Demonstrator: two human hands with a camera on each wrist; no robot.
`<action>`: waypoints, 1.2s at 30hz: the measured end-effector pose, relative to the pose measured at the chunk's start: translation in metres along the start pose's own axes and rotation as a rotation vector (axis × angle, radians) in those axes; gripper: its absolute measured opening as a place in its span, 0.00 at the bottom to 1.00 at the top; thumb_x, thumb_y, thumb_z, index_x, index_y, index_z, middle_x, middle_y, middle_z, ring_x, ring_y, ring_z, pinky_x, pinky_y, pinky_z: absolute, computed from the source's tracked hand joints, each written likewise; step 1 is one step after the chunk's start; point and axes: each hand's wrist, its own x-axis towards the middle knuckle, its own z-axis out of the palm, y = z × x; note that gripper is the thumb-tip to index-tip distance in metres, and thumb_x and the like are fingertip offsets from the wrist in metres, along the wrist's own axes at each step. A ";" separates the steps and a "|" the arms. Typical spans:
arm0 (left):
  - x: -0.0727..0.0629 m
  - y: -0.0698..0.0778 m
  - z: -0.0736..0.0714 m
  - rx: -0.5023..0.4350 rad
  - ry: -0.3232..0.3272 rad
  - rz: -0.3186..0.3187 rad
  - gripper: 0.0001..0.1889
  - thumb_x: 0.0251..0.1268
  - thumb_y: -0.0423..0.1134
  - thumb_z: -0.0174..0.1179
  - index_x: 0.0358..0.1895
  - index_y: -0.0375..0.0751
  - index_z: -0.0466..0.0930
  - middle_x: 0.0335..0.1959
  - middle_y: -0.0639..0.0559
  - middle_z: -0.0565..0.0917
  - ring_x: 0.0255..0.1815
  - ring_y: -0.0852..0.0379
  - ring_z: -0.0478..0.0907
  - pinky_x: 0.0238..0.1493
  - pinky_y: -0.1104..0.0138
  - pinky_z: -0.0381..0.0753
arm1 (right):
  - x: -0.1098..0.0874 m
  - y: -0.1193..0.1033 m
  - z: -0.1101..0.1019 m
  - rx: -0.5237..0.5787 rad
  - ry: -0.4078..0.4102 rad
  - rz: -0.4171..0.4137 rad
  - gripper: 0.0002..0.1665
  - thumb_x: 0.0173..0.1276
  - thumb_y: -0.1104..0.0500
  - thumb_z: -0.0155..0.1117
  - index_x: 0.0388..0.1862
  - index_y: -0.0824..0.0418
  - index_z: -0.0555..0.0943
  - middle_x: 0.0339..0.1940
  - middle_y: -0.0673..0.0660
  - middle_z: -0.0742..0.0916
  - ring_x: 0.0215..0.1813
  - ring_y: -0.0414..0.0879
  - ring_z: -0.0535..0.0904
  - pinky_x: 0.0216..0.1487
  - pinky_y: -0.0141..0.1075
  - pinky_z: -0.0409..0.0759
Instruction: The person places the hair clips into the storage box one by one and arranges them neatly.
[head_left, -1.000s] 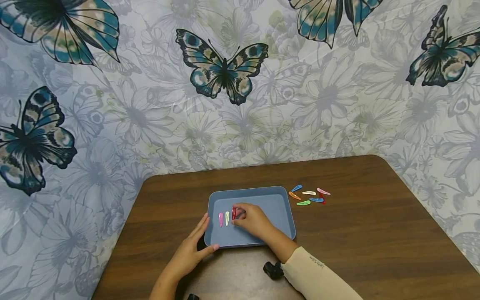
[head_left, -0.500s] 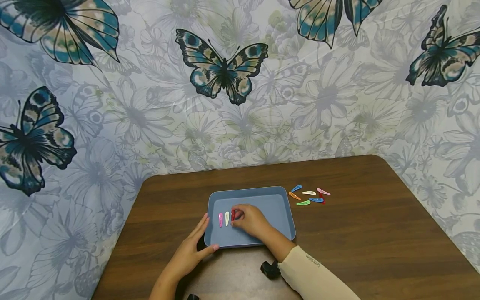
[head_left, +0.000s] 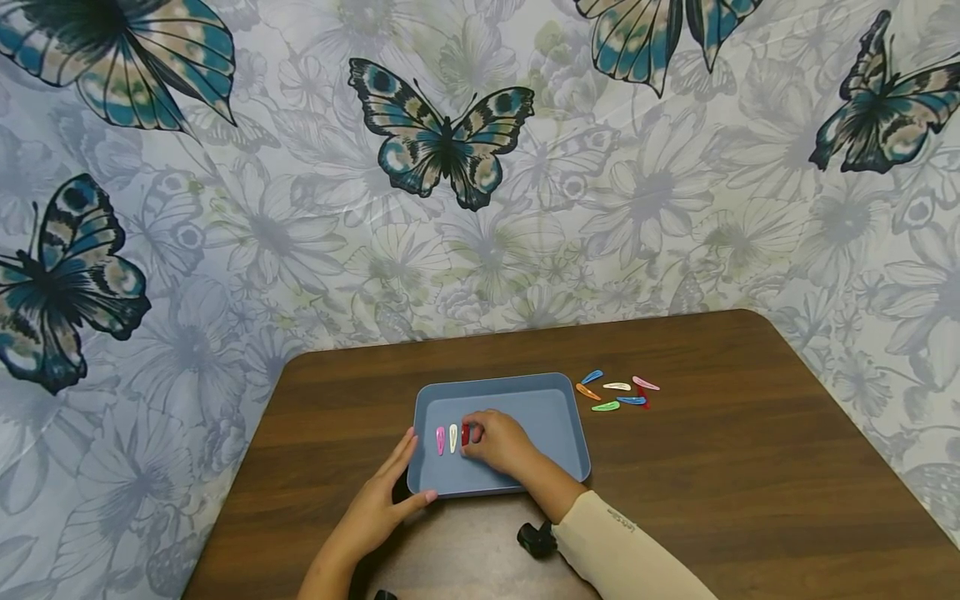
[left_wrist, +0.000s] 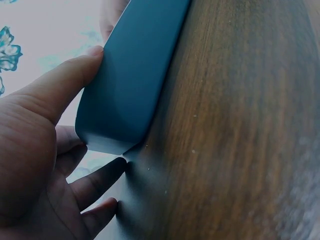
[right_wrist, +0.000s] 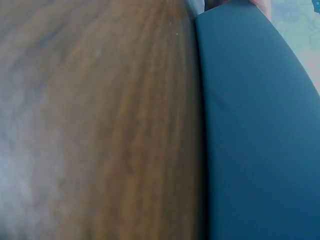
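In the head view a blue-grey tray (head_left: 517, 387) lies on the table. My right hand (head_left: 501, 442) is over its inside and pinches a red hair clip (head_left: 466, 434) between thumb and fingertips, close over the tray's floor. Just left of that clip lie a cream hair clip (head_left: 453, 438) and a pink hair clip (head_left: 440, 440), side by side and upright in the view. My left hand (head_left: 378, 500) rests at the tray's near left corner, fingers extended along the left side, thumb at the front edge. The left wrist view shows its thumb on the tray wall (left_wrist: 132, 75).
Right of the tray lie several loose hair clips, among them a green one (head_left: 606, 407), an orange one (head_left: 588, 392) and a pink one (head_left: 646, 383). The brown table (head_left: 735, 467) ends at a butterfly-patterned wall covering (head_left: 645, 200). A black wrist device (head_left: 537, 540) sits by the right sleeve.
My right hand has shifted slightly left with the red hair clip, bringing it nearer the cream one. The left hand stays at the tray corner.
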 end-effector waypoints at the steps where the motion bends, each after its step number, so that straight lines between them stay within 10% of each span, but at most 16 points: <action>1: 0.000 0.000 0.000 0.000 -0.001 0.000 0.51 0.60 0.65 0.65 0.82 0.57 0.50 0.85 0.62 0.46 0.84 0.47 0.50 0.77 0.37 0.56 | 0.000 0.000 0.000 -0.003 -0.002 0.000 0.26 0.56 0.57 0.81 0.54 0.62 0.86 0.28 0.52 0.82 0.28 0.37 0.69 0.32 0.29 0.68; 36: 0.000 0.000 0.000 0.014 0.005 -0.004 0.50 0.60 0.65 0.66 0.82 0.58 0.51 0.85 0.62 0.47 0.83 0.47 0.51 0.76 0.36 0.57 | 0.001 0.001 0.002 -0.080 -0.012 0.006 0.28 0.56 0.55 0.81 0.55 0.58 0.84 0.26 0.47 0.78 0.27 0.36 0.69 0.32 0.30 0.67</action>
